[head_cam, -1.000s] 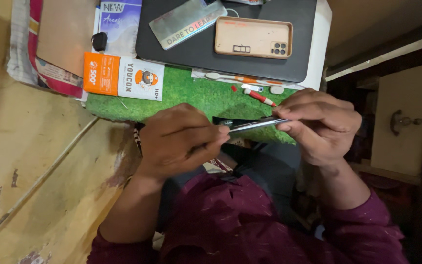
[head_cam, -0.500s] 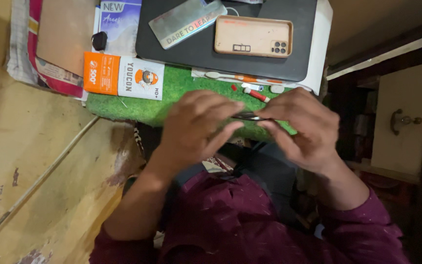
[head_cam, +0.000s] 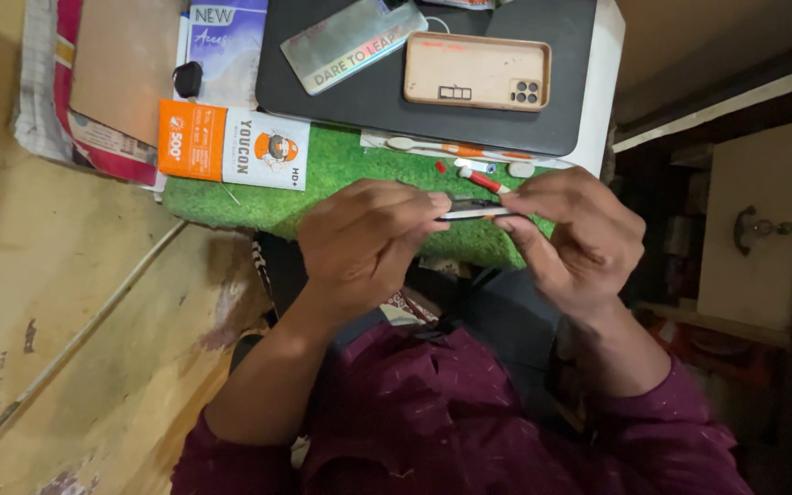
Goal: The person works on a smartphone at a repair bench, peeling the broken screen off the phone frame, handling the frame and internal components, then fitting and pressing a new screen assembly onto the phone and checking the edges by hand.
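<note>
Left hand: the left hand [head_cam: 364, 240] is curled, its fingertips pinched on the left end of a thin flat phone [head_cam: 478, 213] seen edge-on.
Right hand: the right hand [head_cam: 575, 234] is curled too, thumb under and fingers over the right end of the same phone; both hands have hold of it.
Phone: held level between the 2 hands, just above the near edge of the green mat [head_cam: 322, 188], close to the person's chest. Only its narrow silvery edge shows; which face is up I cannot tell.
Green mat: a grass-like mat under the hands, running left to right across the middle of the scene.
Small bits: a white stick with an orange band [head_cam: 451, 148], a red and white tool [head_cam: 485, 180] and a white cap [head_cam: 521, 170] lie on the mat just beyond the hands.
Black tray: a dark flat tray [head_cam: 368, 92] sits beyond the mat.
On the tray: a phone in a tan case [head_cam: 476, 71], back up, to the right; a clear phone cover [head_cam: 353, 42] tilted to its left.
Orange and white box: a flat box [head_cam: 233, 144] lies on the mat's far left corner.
Far left: a black plug [head_cam: 187, 80] and a blue-white packet [head_cam: 226, 41] lie beyond the box.
Sleeves: maroon sleeves [head_cam: 689, 431] cover both arms, nearest the camera.
Cabinet: a pale door with a metal handle [head_cam: 753, 229] stands at the right.
</note>
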